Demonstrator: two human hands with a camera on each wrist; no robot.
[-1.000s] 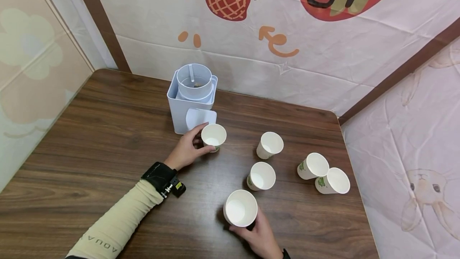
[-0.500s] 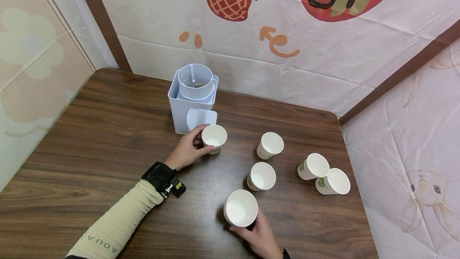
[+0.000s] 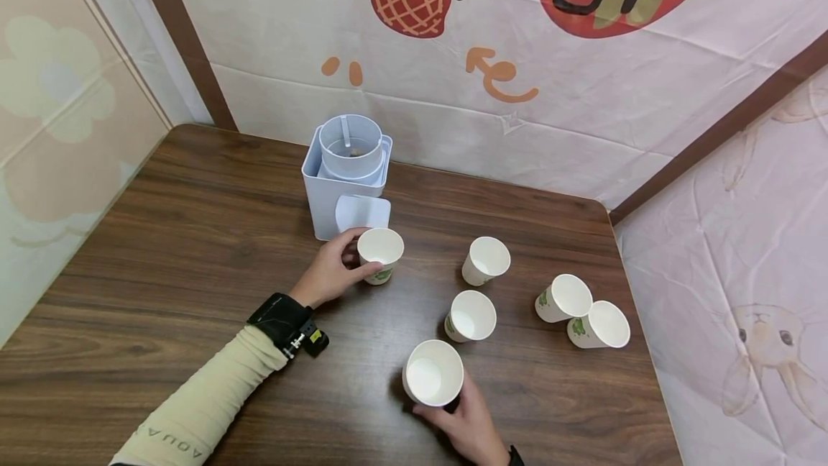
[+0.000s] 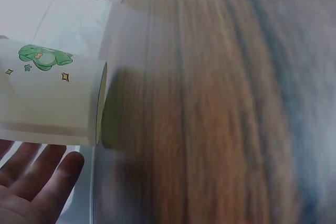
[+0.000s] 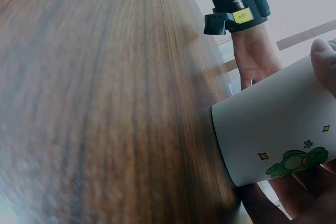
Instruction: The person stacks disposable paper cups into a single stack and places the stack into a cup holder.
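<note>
My left hand (image 3: 330,272) holds a white paper cup (image 3: 386,243) upright by its side, thumb on the near face. In the left wrist view, this cup's green cartoon print (image 4: 46,57) shows, and its base is close over the wood. Just behind it stands a pale blue box-shaped dispenser (image 3: 320,207) with a round open hopper (image 3: 352,164) on top and a flat spout (image 3: 369,211) in front. My right hand (image 3: 471,426) grips another paper cup (image 3: 432,372) at the near middle, upright with its base at the tabletop. The insides of both cups look white and bare.
Two paper cups stand in the middle, one farther back (image 3: 488,259) and one nearer (image 3: 471,318), close behind the right-hand cup. Another pair of cups (image 3: 561,299) stands side by side near the right table edge. A printed cloth wall (image 3: 427,113) borders the wooden table (image 3: 213,236) behind.
My left hand has drawn its cup slightly toward me and to the left, away from the spout. The right hand and the other cups have stayed in place.
</note>
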